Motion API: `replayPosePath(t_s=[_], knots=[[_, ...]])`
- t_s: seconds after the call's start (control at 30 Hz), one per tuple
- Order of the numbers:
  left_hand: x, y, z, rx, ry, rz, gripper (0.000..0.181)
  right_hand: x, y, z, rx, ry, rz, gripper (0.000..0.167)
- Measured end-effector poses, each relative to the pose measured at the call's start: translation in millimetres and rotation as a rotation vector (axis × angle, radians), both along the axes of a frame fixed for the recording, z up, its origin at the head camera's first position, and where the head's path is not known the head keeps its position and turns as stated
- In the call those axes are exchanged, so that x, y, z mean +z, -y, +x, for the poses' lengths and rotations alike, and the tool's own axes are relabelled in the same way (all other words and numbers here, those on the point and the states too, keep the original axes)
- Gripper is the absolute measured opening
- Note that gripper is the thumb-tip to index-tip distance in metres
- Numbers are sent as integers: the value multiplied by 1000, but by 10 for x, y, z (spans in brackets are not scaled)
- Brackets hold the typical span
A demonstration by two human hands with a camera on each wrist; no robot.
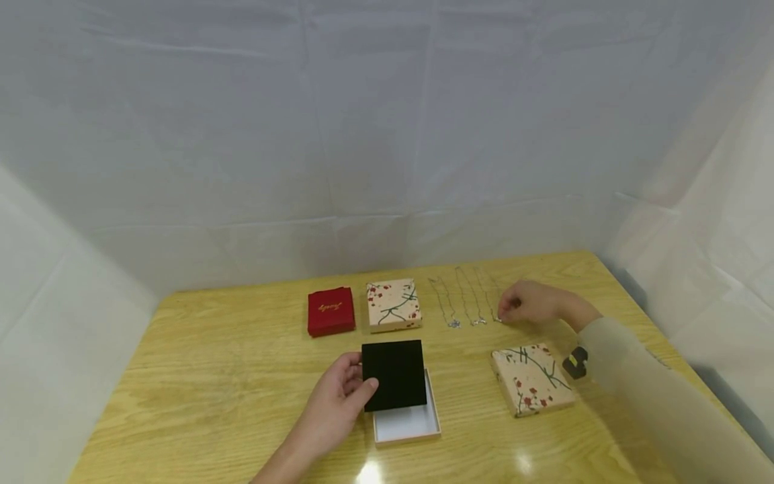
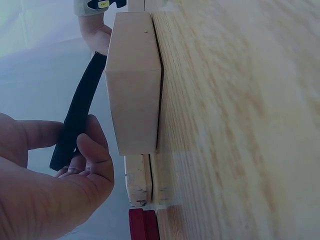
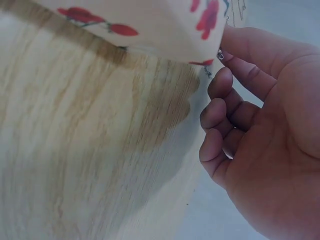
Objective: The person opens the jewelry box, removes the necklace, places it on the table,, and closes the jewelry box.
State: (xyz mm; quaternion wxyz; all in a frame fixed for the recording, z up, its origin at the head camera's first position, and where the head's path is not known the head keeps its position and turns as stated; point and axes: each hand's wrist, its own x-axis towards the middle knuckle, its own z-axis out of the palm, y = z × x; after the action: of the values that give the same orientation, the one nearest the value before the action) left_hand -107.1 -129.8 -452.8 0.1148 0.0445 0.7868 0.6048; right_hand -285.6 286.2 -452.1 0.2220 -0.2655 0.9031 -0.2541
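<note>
My left hand (image 1: 335,403) grips a square black pad (image 1: 394,375) by its left edge, thumb on top. The pad is tilted above an open box base (image 1: 408,439) with a white inside, covering part of it. In the left wrist view the pad (image 2: 80,112) stands clear of the tan box wall (image 2: 134,107). At the back right, my right hand (image 1: 532,301) pinches the lower end of a thin silver necklace (image 3: 220,54) between thumb and forefinger. To its left lie two more silver necklaces, with small pendants (image 1: 454,324) at their near ends.
A floral box lid (image 1: 532,380) lies at the right, below the right forearm. Farther back sit a floral box (image 1: 394,304) and a red box (image 1: 331,310) with gold lettering. White cloth (image 1: 375,134) hangs behind the wooden table (image 1: 230,383).
</note>
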Motion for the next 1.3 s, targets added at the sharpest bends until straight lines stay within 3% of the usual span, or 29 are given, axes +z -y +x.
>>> replayPosePath(t_s=[0.63,0.97,1.3], knots=[[11,-1,-29,-29,11,-4,51,-33,20,-12,-9,6,-15,4],[12,1,-17,-15,9,3,52,-1,33,16,-21,-73,-66,5],[-6,7,-27,-23,-6,35,44,147,175,190,-39,-232,-115,26]])
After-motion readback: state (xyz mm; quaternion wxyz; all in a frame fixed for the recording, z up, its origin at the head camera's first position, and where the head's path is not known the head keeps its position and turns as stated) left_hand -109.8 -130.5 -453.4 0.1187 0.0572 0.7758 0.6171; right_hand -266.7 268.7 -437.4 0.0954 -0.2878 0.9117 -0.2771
